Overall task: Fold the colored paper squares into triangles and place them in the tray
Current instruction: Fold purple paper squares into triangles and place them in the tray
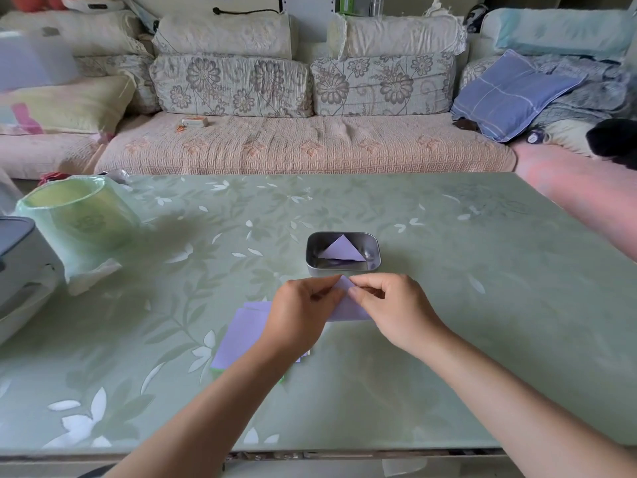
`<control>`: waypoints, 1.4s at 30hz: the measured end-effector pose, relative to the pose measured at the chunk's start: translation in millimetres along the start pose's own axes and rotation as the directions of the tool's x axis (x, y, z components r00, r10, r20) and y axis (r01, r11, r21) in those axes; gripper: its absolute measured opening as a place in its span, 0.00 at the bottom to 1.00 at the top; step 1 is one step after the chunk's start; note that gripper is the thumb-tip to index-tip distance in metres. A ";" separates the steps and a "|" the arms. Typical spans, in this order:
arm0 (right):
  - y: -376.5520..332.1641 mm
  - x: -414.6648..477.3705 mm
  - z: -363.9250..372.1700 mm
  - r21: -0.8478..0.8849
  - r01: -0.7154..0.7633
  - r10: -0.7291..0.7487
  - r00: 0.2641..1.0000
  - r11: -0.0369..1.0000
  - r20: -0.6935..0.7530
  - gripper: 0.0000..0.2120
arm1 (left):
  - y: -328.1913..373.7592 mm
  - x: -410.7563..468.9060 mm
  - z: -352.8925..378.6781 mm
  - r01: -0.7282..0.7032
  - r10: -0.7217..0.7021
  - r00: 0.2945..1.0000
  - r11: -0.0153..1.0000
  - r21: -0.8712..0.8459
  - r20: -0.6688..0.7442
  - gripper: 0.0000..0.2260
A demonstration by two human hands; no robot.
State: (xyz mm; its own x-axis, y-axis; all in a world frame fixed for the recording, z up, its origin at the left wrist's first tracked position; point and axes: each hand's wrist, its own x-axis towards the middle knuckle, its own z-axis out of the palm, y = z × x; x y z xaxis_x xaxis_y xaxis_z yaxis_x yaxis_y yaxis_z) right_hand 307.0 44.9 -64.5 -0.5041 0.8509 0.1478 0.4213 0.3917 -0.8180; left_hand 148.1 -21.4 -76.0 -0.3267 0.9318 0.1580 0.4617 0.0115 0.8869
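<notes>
**Tray sits straight ahead of the pinched corner**

The left hand and the right hand both pinch the far tip of a lilac paper, fingertips meeting there. Its long edge appears to run left to right beneath them. Just beyond the tip sits the metal tray, about equally near both hands, holding one folded triangle. The stack of squares lies under the left forearm.
</notes>
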 end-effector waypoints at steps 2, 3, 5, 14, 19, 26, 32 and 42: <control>-2.2 -1.4 2.5 -0.099 0.035 -0.040 0.998 0.994 -0.046 0.08 | 1.0 -0.3 2.2 0.015 -0.015 1.000 1.000 -0.004 -0.011 0.09; -3.1 -1.9 4.1 -0.144 0.049 -0.059 0.996 0.988 -0.065 0.08 | 1.6 -0.5 3.1 0.017 -0.017 1.000 1.000 -0.001 -0.017 0.09; -2.5 -2.0 8.0 -0.204 0.058 -0.076 0.994 0.977 -0.081 0.08 | 3.8 -2.3 4.5 0.011 -0.011 1.000 1.000 0.008 -0.024 0.08; -4.2 -1.1 8.1 -0.196 0.082 -0.097 0.993 0.977 -0.068 0.10 | 8.6 -6.5 5.1 -0.002 0.004 0.999 0.999 0.035 -0.047 0.09; -5.1 -2.4 8.7 -0.224 0.084 -0.095 0.995 0.971 -0.037 0.10 | 9.0 -7.4 6.1 -0.003 0.005 0.998 1.000 0.020 -0.070 0.09; -4.5 4.3 -1.6 -0.111 -0.106 0.104 0.994 0.988 -0.025 0.08 | 6.7 -6.7 7.9 -0.022 0.025 0.999 0.996 0.091 -0.025 0.09; 8.4 7.9 -1.2 -0.195 -0.205 0.235 0.961 0.959 0.144 0.17 | 0.7 -1.6 -2.8 -0.039 -0.021 0.979 0.956 0.292 0.201 0.12; 2.8 8.1 8.2 -0.499 -0.130 0.225 0.965 0.857 0.135 0.11 | -3.8 -7.6 -20.4 -0.236 0.100 0.946 0.865 0.443 0.310 0.07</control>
State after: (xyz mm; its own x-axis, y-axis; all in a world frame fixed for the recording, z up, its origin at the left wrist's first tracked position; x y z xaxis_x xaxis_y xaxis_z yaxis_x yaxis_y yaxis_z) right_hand 297.9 50.0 -70.2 -0.4936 0.8618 -0.1164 0.8024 0.3997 -0.4430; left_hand 132.0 -35.9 -71.8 -0.0074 0.9946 0.1037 0.8416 -0.0498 0.5378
